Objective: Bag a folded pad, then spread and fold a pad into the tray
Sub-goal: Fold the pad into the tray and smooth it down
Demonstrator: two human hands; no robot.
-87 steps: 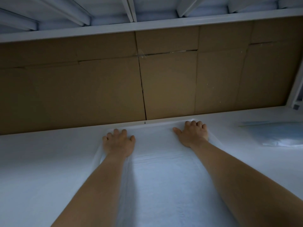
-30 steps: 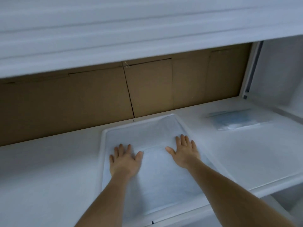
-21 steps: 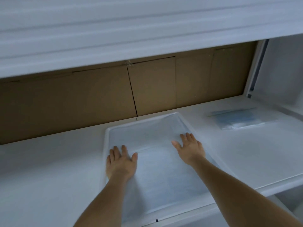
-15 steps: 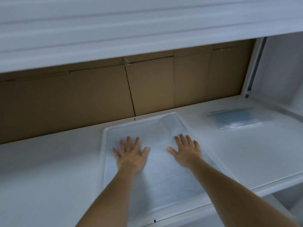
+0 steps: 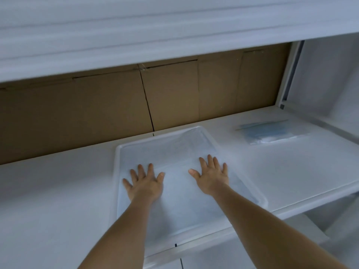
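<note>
Pad (image 5: 180,193) lies inside the white tray (image 5: 118,191), which sits at the front edge of the white bench (image 5: 48,200); both forearms reach over the tray's near rim onto it. The left hand (image 5: 144,182) rests flat on the pad near the tray's left wall, fingers straight and fanned, grasping nothing. The right hand (image 5: 210,175) lies flat likewise toward the right side, fingers straight, thumb out, also grasping nothing. Just ahead of the fingertips a fold edge seems to cross the pad, with a thinner layer covering the far half of the tray.

The step in hand looks like smoothing the folded pad down so it sits level. To do it well, keep the palms flat and sweep outward from the middle toward the walls, so trapped air and wrinkles leave at the edges and do not bunch. Press lightly; the material looks thin and may drag with the skin.

Farther right on the bench lies the bagged pad (image 5: 270,133), bluish, well apart from the tray. Brown cardboard (image 5: 97,113) backs the bench.
</note>
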